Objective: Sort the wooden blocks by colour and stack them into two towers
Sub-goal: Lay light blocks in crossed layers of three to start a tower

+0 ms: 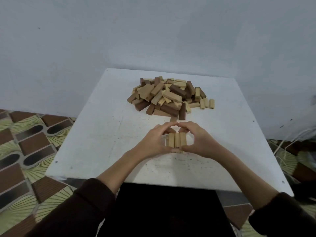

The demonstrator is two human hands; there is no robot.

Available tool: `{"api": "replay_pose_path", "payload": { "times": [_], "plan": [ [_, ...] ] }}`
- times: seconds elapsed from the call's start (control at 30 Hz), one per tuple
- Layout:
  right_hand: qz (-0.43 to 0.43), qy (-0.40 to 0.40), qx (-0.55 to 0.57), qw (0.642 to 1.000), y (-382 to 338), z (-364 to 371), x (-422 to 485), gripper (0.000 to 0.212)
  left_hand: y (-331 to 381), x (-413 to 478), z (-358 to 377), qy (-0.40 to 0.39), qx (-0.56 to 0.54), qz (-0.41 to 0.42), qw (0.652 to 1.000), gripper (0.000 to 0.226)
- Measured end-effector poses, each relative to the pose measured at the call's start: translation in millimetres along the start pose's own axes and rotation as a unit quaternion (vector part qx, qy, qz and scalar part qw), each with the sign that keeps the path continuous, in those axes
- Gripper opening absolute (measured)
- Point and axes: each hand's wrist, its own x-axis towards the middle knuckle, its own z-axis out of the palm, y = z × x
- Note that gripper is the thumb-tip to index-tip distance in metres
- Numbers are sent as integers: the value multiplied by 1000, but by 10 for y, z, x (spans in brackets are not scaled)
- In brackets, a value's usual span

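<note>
A low stack of light wooden blocks (pixel 176 140) stands on the white table (pixel 95 134) in front of me, three blocks side by side on top. My left hand (pixel 152 142) and my right hand (pixel 198 141) curl around it from either side, fingertips meeting behind it and thumbs pressing its near end. Farther back lies a mixed pile of light and dark brown blocks (pixel 169 96). A single dark block (pixel 173 119) lies loose between the pile and my fingers.
The table stands against a pale wall, with patterned floor tiles (pixel 25 142) to the left and right. A white cord (pixel 280 144) hangs off the right side. Bare tabletop lies left of the stack and pile.
</note>
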Motion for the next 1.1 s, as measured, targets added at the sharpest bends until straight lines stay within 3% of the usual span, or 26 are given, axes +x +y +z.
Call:
{"api": "replay_pose_path", "payload": {
  "times": [0.5,1.1],
  "plan": [
    [11,-40,-18,999,83,48,-48,81,-95,-32,31,-4,64,14,998,88],
    [-37,-4,-16,999,132,157,-4,73,-169,20,148,24,28,4,999,85]
  ]
}}
